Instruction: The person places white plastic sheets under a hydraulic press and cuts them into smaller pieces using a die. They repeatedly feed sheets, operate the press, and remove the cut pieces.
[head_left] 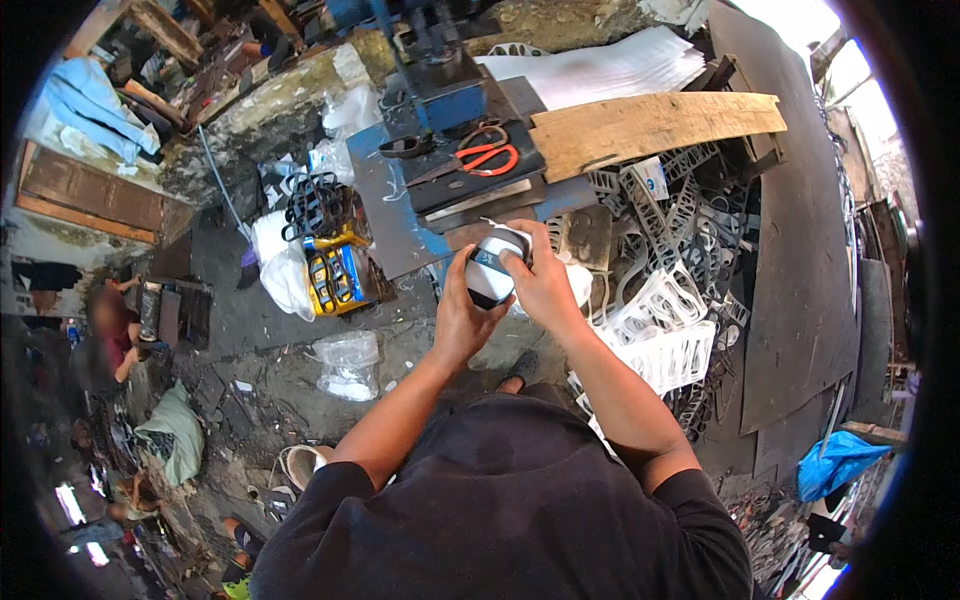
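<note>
In front of my body, both hands hold a rounded black-and-white piece [490,284] with a dark band across it; its exact kind is hard to make out. My left hand [460,322] wraps its fingers and thumb around the left and lower side. From the right, my right hand [546,284] grips it, with a fingertip pressed on the upper face. Just beyond my hands stands a blue machine [450,108] with a dark work plate. Scissors with orange handles [488,157] lie on that plate, beside a small dark strap piece [405,147].
A wooden plank [660,128] juts right from the machine, near stacked white sheets [600,72]. Below it are white cut-out scraps and a white basket [672,360]. Left, a yellow box [335,280] bears black strap pieces. Another person [115,335] is at far left.
</note>
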